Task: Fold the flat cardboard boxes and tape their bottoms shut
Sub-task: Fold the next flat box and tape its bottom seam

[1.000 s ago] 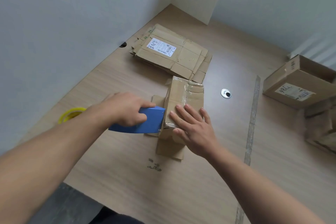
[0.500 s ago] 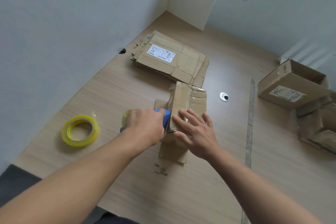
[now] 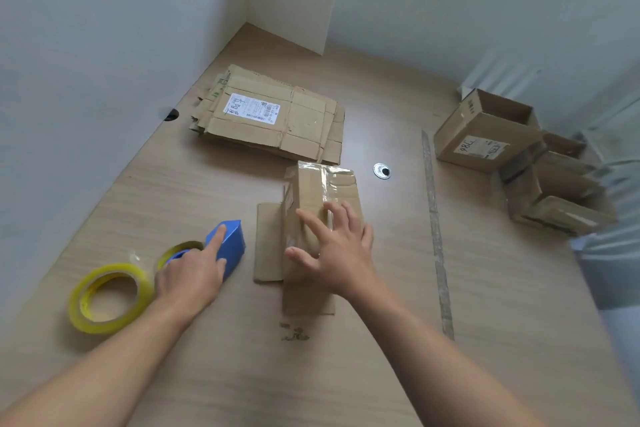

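A small cardboard box (image 3: 320, 184) stands on the wooden table (image 3: 242, 374), clear tape running along its upper face and its lower flaps splayed flat to the left and toward me. My right hand (image 3: 337, 253) rests on the near end of that face with fingers spread. My left hand (image 3: 188, 276) holds a blue tape dispenser (image 3: 230, 243) down on the table left of the box, index finger laid straight along its top. The dispenser is apart from the box. A stack of flat boxes (image 3: 273, 114) lies behind.
A loose yellow tape roll (image 3: 109, 298) lies at the left near the wall. Several folded boxes (image 3: 485, 135) are piled at the right edge. A metal cable grommet (image 3: 381, 171) and a strip of old tape (image 3: 434, 218) mark the table right of the box.
My left hand has drawn the blue dispenser off the box and lowered it to the table on the left. My right hand has stayed on the box, fingers spreading.
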### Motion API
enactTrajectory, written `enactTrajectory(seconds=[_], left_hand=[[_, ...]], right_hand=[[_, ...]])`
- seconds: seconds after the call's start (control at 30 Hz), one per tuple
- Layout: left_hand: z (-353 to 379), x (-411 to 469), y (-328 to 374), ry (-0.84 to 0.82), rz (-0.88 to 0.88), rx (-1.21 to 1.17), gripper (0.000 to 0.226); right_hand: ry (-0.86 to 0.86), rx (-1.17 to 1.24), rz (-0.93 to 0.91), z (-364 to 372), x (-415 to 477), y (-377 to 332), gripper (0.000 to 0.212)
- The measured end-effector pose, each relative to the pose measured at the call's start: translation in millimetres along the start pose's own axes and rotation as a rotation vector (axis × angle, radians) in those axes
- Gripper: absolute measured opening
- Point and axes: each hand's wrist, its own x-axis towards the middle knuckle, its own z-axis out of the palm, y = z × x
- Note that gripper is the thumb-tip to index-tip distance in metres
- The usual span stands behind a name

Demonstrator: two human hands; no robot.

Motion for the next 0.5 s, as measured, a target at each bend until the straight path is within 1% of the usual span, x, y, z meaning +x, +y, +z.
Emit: enactTrajectory(seconds=[0.07, 0.2, 0.33, 0.4, 0.47, 0.5], left_hand=[[6, 0, -1, 0.014, 0.035, -0.004, 0.066], [14, -2, 1, -0.015, 0.123, 0.01, 0.071], [13, 1, 0, -0.074, 0.144, -0.023, 0.073], [6, 7, 0, -0.109, 0.133, 0.005, 0.072], [-7, 14, 4, -0.067, 0.135, 0.022, 0.064], [-14, 18, 8, -0.024, 0.154, -0.031, 0.06]], right_hand=[[-0.036, 0.011, 0.057, 6, -4, -2, 0.072], [-0.035, 0.049, 0.122, 9, -11, 3, 0.076], [-0.044, 0.059, 0.091, 5, -18, 17, 0.076], [-0.051, 0.039, 0.059, 4, -22, 25, 0.076], [-0.051, 0.031, 0.03, 4, -26, 30, 0.076], [-0.052, 0.029, 0.016, 4, -27, 32, 0.076]])
